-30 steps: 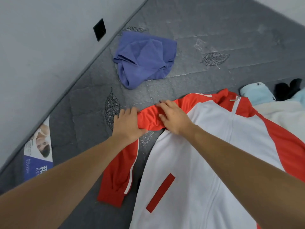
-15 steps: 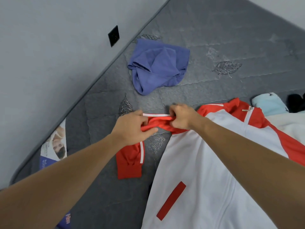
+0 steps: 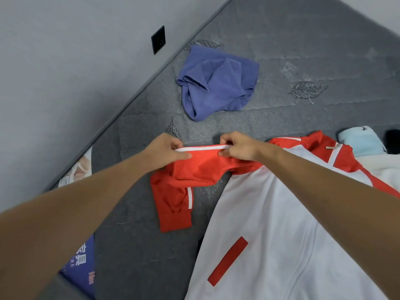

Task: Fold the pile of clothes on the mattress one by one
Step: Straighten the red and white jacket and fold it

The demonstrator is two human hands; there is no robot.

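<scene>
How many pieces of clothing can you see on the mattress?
At least 4: a red-and-white jacket in front, held by both hands; a crumpled purple garment beyond it; a light blue piece and something black at the right edge. More may be hidden there.

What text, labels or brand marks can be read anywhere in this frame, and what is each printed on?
"Hmm", orange and sideways: my best reading, blurred, on the mattress label at the left edge.
Large white Chinese characters on the same label: partly cut off by the forearm, not reliably readable.
Small white Latin letters below them: only "R E" shows.
Jacket, blue garment, wall socket: no text visible.
</scene>
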